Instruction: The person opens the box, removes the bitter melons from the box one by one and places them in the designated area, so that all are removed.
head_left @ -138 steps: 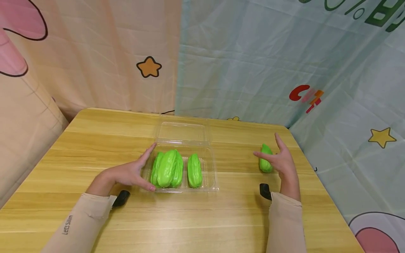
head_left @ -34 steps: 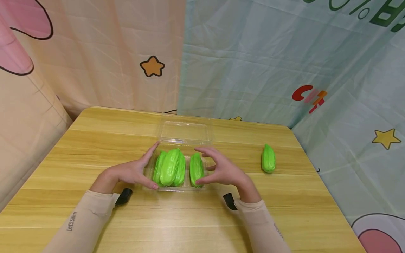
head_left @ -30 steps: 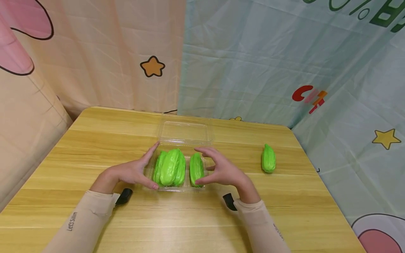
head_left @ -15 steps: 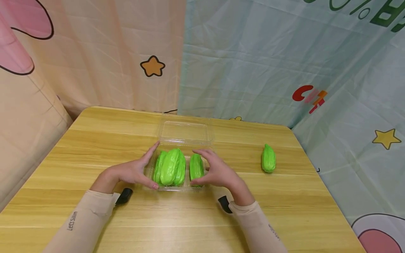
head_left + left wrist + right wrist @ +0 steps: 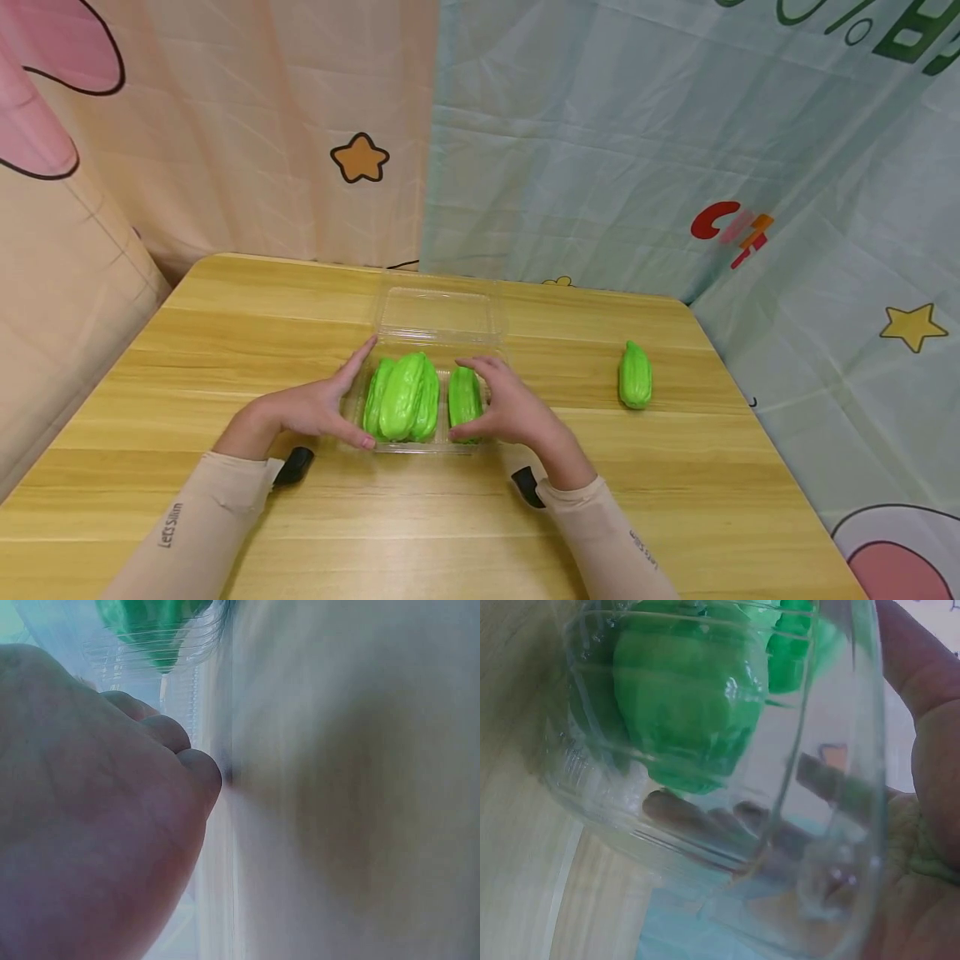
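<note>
A clear plastic clamshell box (image 5: 427, 447) lies unfolded with several green bitter melons in it; a bunch (image 5: 405, 398) fills its left part. My left hand (image 5: 315, 410) grips the box's left end, thumb at the near corner, forefinger at the far one. Over the box's right part, my right hand (image 5: 508, 408) arches around a single bitter melon (image 5: 465, 396) with spread, bent fingers. In the right wrist view, its fingers (image 5: 694, 816) show through the plastic right beside the melon (image 5: 694, 697), while the thumb (image 5: 930, 697) stands above the rim.
Another bitter melon (image 5: 635, 377) lies on the wooden table (image 5: 375, 533) at the right. The box's lid (image 5: 438, 310) is laid back toward the far edge. Printed curtains (image 5: 600, 150) hang behind and beside the table.
My right hand has left the melon at the table's right and moved over to the box. In the last second it shifts slightly left around the single melon. My left hand keeps its place.
</note>
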Demonstrator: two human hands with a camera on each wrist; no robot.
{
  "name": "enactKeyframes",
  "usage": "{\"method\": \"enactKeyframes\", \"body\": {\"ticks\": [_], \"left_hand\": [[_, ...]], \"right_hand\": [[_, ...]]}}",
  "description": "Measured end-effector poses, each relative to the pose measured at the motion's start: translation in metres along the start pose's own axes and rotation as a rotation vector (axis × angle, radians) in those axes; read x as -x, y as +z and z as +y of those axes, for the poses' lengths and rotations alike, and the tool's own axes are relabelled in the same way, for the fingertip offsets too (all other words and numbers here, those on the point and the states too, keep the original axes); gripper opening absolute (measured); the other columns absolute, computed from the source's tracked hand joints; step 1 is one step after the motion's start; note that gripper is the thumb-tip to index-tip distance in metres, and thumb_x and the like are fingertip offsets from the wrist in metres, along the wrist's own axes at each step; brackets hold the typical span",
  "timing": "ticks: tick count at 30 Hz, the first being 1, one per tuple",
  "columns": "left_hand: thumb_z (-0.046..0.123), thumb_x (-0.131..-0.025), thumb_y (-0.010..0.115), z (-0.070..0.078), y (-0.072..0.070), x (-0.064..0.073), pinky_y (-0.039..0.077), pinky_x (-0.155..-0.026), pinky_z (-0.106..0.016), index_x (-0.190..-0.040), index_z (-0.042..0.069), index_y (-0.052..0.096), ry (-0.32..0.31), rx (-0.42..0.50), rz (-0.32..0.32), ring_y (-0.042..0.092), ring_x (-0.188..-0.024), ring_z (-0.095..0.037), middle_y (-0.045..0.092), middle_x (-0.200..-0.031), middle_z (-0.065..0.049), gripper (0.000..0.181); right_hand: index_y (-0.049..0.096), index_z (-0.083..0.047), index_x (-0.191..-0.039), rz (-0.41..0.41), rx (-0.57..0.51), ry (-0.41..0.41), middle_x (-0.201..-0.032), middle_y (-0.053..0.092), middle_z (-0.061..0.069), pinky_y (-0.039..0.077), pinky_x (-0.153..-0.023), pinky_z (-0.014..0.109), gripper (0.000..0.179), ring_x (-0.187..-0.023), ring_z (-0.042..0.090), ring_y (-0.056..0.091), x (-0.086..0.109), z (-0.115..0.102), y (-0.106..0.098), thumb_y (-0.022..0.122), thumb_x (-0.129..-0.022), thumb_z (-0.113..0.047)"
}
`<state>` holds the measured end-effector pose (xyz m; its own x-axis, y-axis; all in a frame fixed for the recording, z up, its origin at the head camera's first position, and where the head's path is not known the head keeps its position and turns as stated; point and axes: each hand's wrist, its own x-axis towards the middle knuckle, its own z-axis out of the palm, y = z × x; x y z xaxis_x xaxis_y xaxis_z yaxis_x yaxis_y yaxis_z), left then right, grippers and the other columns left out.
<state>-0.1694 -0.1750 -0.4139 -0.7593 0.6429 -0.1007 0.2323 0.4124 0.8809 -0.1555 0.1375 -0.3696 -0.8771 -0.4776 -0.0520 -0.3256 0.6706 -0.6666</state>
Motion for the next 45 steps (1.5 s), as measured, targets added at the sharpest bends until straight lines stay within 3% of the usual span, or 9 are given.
{"method": "enactKeyframes", "body": {"ticks": [29, 45], "left_hand": [[0.03, -0.076, 0.091, -0.001, 0.0, 0.0, 0.004, -0.11, -0.072, -0.156, 0.027, -0.027, -0.001, 0.001, -0.001, -0.01, -0.145, -0.052, -0.026, -0.16, -0.024, 0.143], [0.029, -0.076, 0.091, -0.001, 0.0, -0.001, 0.004, -0.11, -0.072, -0.156, 0.027, -0.027, 0.002, 0.007, -0.005, -0.011, -0.145, -0.052, -0.027, -0.16, -0.023, 0.143]], "right_hand": [[0.044, -0.013, -0.152, 0.023, 0.023, 0.069, -0.156, 0.033, 0.018, 0.041, -0.105, 0.055, 0.099, -0.138, 0.039, 0.039, -0.006, 0.0, 0.014, 0.096, -0.068, -0.023], [0.05, -0.008, -0.148, 0.046, 0.056, 0.058, -0.149, 0.043, 0.017, 0.041, -0.106, 0.053, 0.097, -0.132, 0.038, 0.045, -0.01, 0.002, 0.022, 0.098, -0.065, -0.02]]}}
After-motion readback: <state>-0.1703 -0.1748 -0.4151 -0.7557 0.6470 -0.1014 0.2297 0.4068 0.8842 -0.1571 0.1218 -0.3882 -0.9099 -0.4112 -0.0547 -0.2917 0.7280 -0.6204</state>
